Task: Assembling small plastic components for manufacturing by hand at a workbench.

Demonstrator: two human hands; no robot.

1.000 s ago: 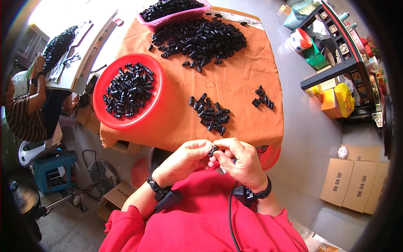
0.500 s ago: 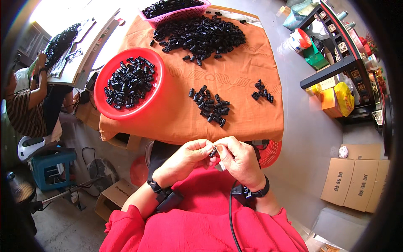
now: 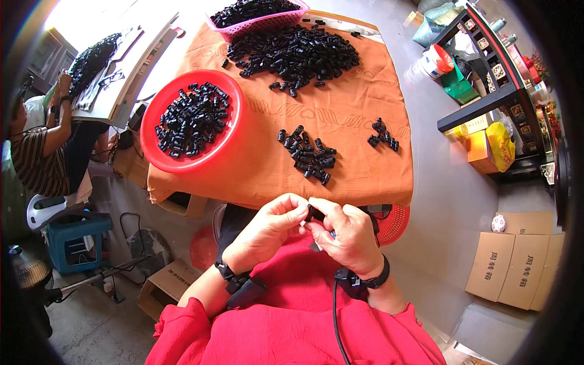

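Observation:
Just off the near edge of the orange-covered table [image 3: 267,182], my two hands meet in front of my chest. A small black ribbed plastic piece [image 3: 311,213] is pinched between their fingertips, partly hidden by the fingers. My left hand [image 3: 274,228] has its thumb and forefinger closed at the piece. My right hand [image 3: 347,237] curls closed on the piece's other side. A small greyish flat bit [image 3: 315,246] and a speck of blue show under the right fingers; what they belong to is hidden. Ahead lies a small cluster of similar black pieces [image 3: 309,157].
A red basin [image 3: 238,131] of black pieces stands on the left. Beyond are a large black heap [image 3: 292,58] and a pink basket [image 3: 267,25]. A smaller cluster [image 3: 383,137] lies right. Another person [image 3: 45,143] sits far left. Cartons [image 3: 514,261] stand right.
My right hand has turned over slightly, its fingers covering more of the black piece. The left hand has shifted little. The whole view has moved slightly.

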